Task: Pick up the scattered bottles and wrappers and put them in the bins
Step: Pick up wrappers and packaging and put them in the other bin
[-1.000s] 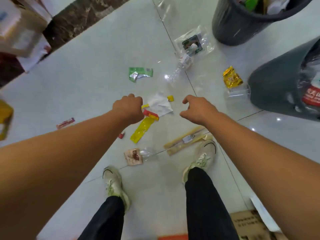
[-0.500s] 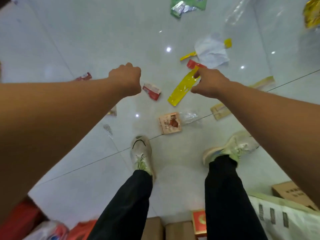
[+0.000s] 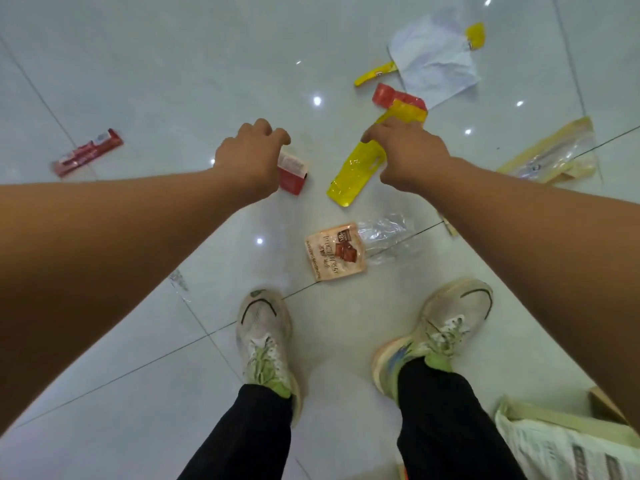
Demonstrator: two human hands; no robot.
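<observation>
- The floor is glossy pale tile with thin dark joints; the widest open stretch lies at the upper left and along the lower left.
- The left hand hangs knuckles-up with fingers curled over a small red-and-white wrapper. Its fingertips are hidden, so I cannot tell whether it holds the wrapper.
- The right hand lies across the middle of a long yellow wrapper, fingers curled downward. The grip is hidden under the hand, so I cannot tell whether it is grasping.
- A long red wrapper lies apart at the left.
- Beyond the right hand lie a red packet, touching the yellow wrapper's far end, a thin yellow strip, a crumpled white paper and a yellow scrap.
- A tan and clear sleeve lies at the right; the right forearm covers its near end.
- Between hands and feet sits an orange snack packet, with crumpled clear film touching it.
- A small clear shred by the left forearm is hard to make out.
- Two pale shoes stand close below the packet.
- A printed bag and a box corner crowd the lower right, cut off by the frame.
</observation>
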